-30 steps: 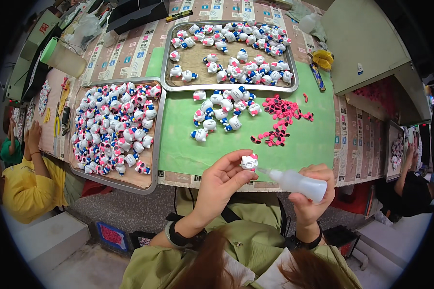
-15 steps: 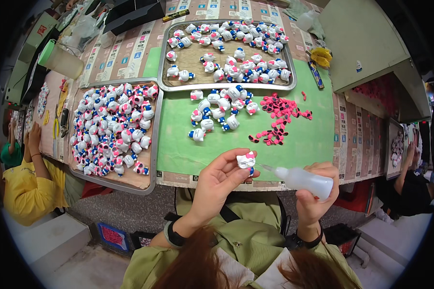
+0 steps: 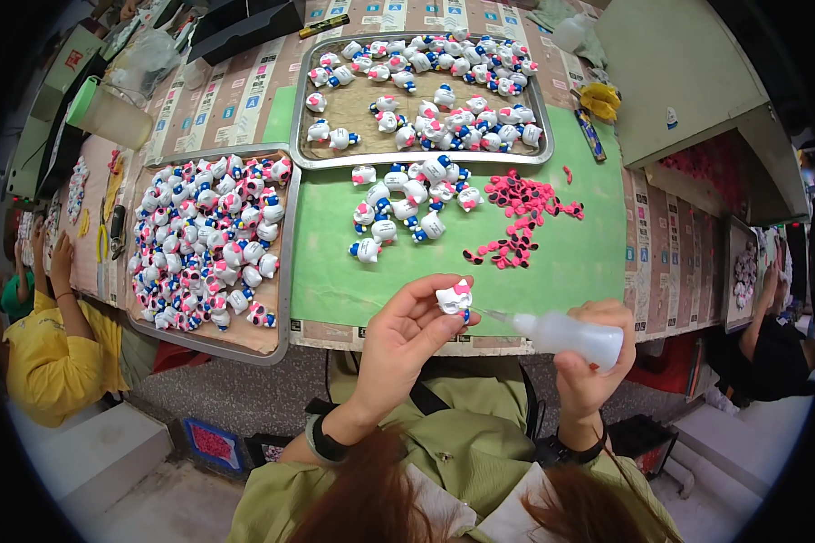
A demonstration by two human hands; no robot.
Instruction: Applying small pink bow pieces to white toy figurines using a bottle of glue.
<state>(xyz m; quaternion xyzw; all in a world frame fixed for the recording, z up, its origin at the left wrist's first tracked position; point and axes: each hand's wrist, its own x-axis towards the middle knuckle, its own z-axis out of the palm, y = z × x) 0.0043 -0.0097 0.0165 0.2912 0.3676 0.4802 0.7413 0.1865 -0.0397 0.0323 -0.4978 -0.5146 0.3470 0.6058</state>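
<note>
My left hand (image 3: 407,330) pinches a small white cat figurine (image 3: 454,297) with a pink bow and blue body, its face turned up. In my right hand (image 3: 593,362) is a translucent squeeze bottle (image 3: 575,339) with a thin needle nozzle, lying almost level and pointing left. The nozzle tip is close beside the figurine; whether they touch I cannot tell. Beyond my hands, a loose group of similar figurines (image 3: 414,189) lies on the green mat (image 3: 335,294). Right of that group is a scattered pile of small pink-and-black pieces, like tiny sunglasses (image 3: 521,204).
A metal tray (image 3: 292,244) full of figurines with pink pieces on stands at the left. Another tray (image 3: 426,161) of figurines is at the back. A grey-green cabinet (image 3: 679,81) stands right, near a marker-like tube (image 3: 590,136). Co-workers sit at both sides, one in a yellow shirt (image 3: 63,362).
My left hand and the figurine have shifted slightly left and up. The bottle stays nearly in place, so the gap between its base and the figurine has grown a little.
</note>
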